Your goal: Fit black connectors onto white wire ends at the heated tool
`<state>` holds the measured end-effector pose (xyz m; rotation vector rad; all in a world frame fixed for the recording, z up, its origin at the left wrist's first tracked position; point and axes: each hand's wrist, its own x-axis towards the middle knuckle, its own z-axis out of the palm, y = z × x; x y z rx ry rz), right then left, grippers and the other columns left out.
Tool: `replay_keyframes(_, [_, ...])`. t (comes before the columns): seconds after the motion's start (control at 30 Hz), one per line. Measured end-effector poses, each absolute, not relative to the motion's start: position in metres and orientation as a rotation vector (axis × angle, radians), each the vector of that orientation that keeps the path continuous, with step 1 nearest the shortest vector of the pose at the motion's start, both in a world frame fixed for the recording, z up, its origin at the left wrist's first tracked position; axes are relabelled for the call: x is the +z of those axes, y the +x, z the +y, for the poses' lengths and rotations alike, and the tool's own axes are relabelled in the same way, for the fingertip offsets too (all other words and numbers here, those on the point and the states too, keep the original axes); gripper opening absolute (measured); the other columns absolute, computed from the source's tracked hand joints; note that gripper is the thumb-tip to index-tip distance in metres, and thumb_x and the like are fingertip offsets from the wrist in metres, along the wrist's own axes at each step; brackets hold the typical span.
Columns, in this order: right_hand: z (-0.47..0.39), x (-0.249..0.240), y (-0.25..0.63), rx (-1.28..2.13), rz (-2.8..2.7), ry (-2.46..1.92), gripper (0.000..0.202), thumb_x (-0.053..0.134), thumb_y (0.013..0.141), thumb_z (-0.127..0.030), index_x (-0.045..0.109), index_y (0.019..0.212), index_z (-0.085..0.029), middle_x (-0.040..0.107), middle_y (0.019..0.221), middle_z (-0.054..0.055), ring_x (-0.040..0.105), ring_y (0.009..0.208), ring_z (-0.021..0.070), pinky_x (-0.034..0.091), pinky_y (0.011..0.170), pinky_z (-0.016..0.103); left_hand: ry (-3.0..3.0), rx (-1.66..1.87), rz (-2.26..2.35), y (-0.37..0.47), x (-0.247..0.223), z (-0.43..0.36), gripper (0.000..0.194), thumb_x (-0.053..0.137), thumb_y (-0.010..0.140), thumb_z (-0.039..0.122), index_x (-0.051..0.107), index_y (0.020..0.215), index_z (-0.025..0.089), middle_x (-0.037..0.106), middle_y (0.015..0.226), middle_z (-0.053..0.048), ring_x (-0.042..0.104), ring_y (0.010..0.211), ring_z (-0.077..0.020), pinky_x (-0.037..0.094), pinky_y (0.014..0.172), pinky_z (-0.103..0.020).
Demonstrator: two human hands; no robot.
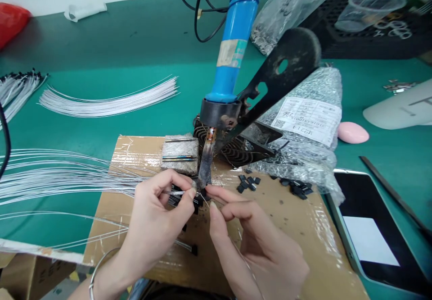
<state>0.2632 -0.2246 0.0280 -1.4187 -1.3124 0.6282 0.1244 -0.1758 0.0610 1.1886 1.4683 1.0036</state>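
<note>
A blue-handled soldering iron (pixel 227 72) is clamped tip-down in a black metal bracket (pixel 276 75), its dark tip (pixel 204 171) just above my fingertips. My left hand (pixel 155 221) is closed in a pinch on the end of a white wire (pixel 175 193) beside that tip. Between the thumb and fingers of my right hand (pixel 261 241) runs thin solder wire (pixel 204 199), its end reaching toward the iron's tip. More of the strand trails across my right palm. Whether the solder touches the white wire is too small to tell.
Long white wires (pixel 60 180) spread leftward from the cardboard (pixel 303 246). Another wire bundle (pixel 111 102) lies behind. Small black connectors (pixel 248 183) sit right of the iron, near a fan (pixel 236 151), bubble-wrap package (pixel 307 120) and phone (pixel 378 232). A sponge block (pixel 180 156) adjoins the tip.
</note>
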Motion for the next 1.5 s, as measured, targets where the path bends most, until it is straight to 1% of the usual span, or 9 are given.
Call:
replay_keyframes(0.13, [-0.2249,0.0296,0.2624,0.619,-1.305,-1.437,0.016,0.074,0.092,-0.016,0.064,0.083,-0.025,0.086,0.108,0.007,0.084,0.094,0.0194,0.064,0.083,0.025,1.193,0.993,1.461,0.1241,0.0619,-0.1762,0.01,0.071,0.079,0.015,0.07,0.07,0.019,0.079,0.077,-0.003,0.072,0.072,-0.0162,0.056,0.066,-0.023])
replay_keyframes(0.23, [-0.2248,0.0295,0.2628,0.616,-1.316,-1.433,0.014,0.074,0.092,-0.017,0.065,0.084,-0.025,0.086,0.109,0.008,0.084,0.095,0.0212,0.065,0.083,0.027,1.198,0.992,1.46,0.1246,0.0612,-0.1752,0.01,0.071,0.079,0.015,0.07,0.07,0.02,0.079,0.075,-0.002,0.071,0.07,-0.0159,0.055,0.065,-0.023])
replay_keyframes(0.6, [-0.2233,0.0271,0.2634,0.591,-1.33,-1.426,0.016,0.074,0.094,-0.016,0.065,0.083,-0.024,0.086,0.106,0.006,0.084,0.09,0.0182,0.065,0.082,0.023,1.183,0.984,1.457,0.1243,0.0604,-0.1766,0.009,0.07,0.079,0.015,0.069,0.071,0.019,0.078,0.077,-0.003,0.072,0.074,-0.0167,0.056,0.068,-0.024])
replay_keyframes(0.73, [-0.2235,0.0284,0.2619,0.585,-1.313,-1.428,0.016,0.074,0.093,-0.016,0.065,0.082,-0.024,0.086,0.105,0.007,0.085,0.09,0.0199,0.066,0.081,0.025,1.2,0.977,1.47,0.1245,0.061,-0.1761,0.009,0.071,0.079,0.016,0.069,0.07,0.019,0.077,0.075,-0.002,0.071,0.072,-0.0166,0.055,0.066,-0.024])
replay_keyframes(0.83, [-0.2237,0.0295,0.2609,0.576,-1.305,-1.432,0.016,0.074,0.093,-0.017,0.065,0.083,-0.024,0.086,0.104,0.007,0.084,0.088,0.0189,0.066,0.08,0.024,1.196,0.986,1.47,0.1248,0.0608,-0.1756,0.009,0.071,0.079,0.016,0.07,0.07,0.019,0.078,0.076,-0.003,0.072,0.073,-0.0167,0.056,0.066,-0.024])
replay_keyframes(0.93, [-0.2236,0.03,0.2607,0.573,-1.308,-1.434,0.016,0.074,0.093,-0.017,0.065,0.083,-0.024,0.086,0.104,0.008,0.084,0.087,0.0194,0.067,0.079,0.026,1.208,1.0,1.464,0.1245,0.0605,-0.1765,0.01,0.07,0.079,0.016,0.069,0.07,0.02,0.077,0.075,-0.002,0.071,0.071,-0.016,0.055,0.066,-0.023])
replay_keyframes(1.07, [-0.2239,0.0298,0.2613,0.57,-1.326,-1.431,0.016,0.074,0.094,-0.017,0.065,0.083,-0.024,0.086,0.104,0.01,0.084,0.089,0.0208,0.068,0.078,0.027,1.21,1.003,1.472,0.1234,0.0607,-0.1782,0.01,0.07,0.079,0.016,0.07,0.069,0.02,0.078,0.076,-0.003,0.072,0.072,-0.0163,0.055,0.065,-0.023])
replay_keyframes(1.27, [-0.2245,0.028,0.2635,0.579,-1.344,-1.415,0.017,0.072,0.094,-0.015,0.063,0.083,-0.024,0.086,0.104,0.006,0.085,0.092,0.0196,0.066,0.082,0.025,1.201,0.995,1.468,0.1236,0.0599,-0.1766,0.01,0.071,0.078,0.014,0.07,0.069,0.019,0.079,0.076,-0.002,0.073,0.074,-0.0159,0.056,0.068,-0.022])
replay_keyframes(1.5, [-0.2235,0.0283,0.264,0.548,-1.373,-1.412,0.018,0.073,0.093,-0.013,0.063,0.084,-0.025,0.086,0.102,0.003,0.084,0.085,0.0165,0.065,0.079,0.022,1.218,0.997,1.463,0.1247,0.0605,-0.176,0.011,0.07,0.078,0.014,0.07,0.07,0.02,0.078,0.074,-0.002,0.072,0.072,-0.016,0.056,0.066,-0.022])
